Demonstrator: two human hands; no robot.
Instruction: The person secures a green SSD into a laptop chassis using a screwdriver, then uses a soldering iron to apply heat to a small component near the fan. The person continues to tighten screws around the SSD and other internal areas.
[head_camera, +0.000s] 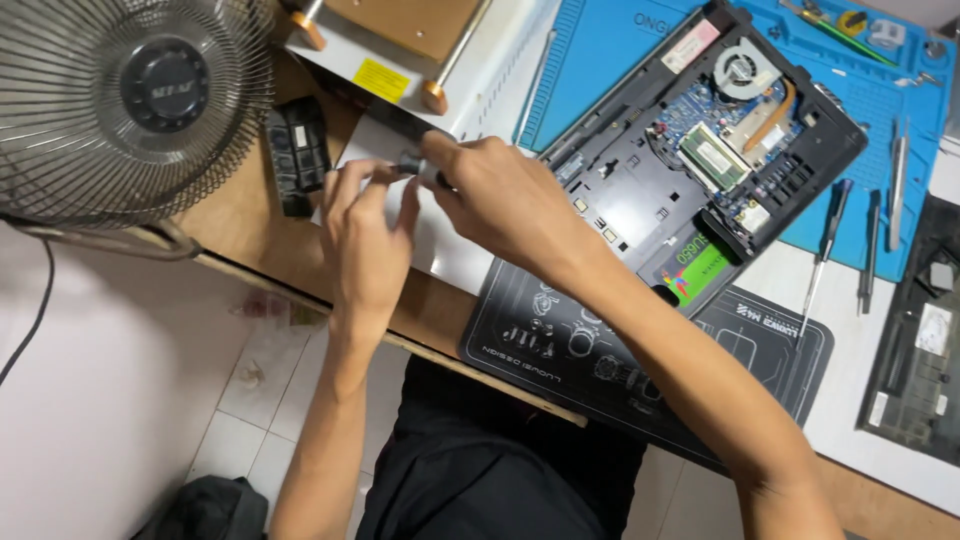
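- I hold a small dark part (412, 165) between both hands, out over the near-left of the surface (455, 265); most of it is hidden by my fingers, so I cannot tell what kind of part it is.
- My left hand (365, 235) comes up from below, fingers curled, with thumb and forefinger pinching the left end of the part.
- My right hand (500, 195) reaches in from the right, knuckles up, fingers closed down on the other end; the two hands touch at the part.
- As I judge it, I am at the step of working this small piece by hand, away from the machine, perhaps pulling or twisting it apart.
- The next move seems to call for a firm pinch on both ends and a steady, small pull, since the piece is little and could slip.
- Just behind my hands lies a flat grey strip (400, 120), and to the left of my left hand a black battery pack (297, 155).
- To the right of my right hand lies the opened laptop (700, 150), bottom up, its board and cooling fan (745, 70) bare, partly on a blue work mat (600, 50).
- Below my right forearm is a black printed mat (520, 330).
- Well right of both hands, screwdrivers (825, 245) lie side by side.
- Far left, beyond my left hand, stands a desk fan (130, 95).
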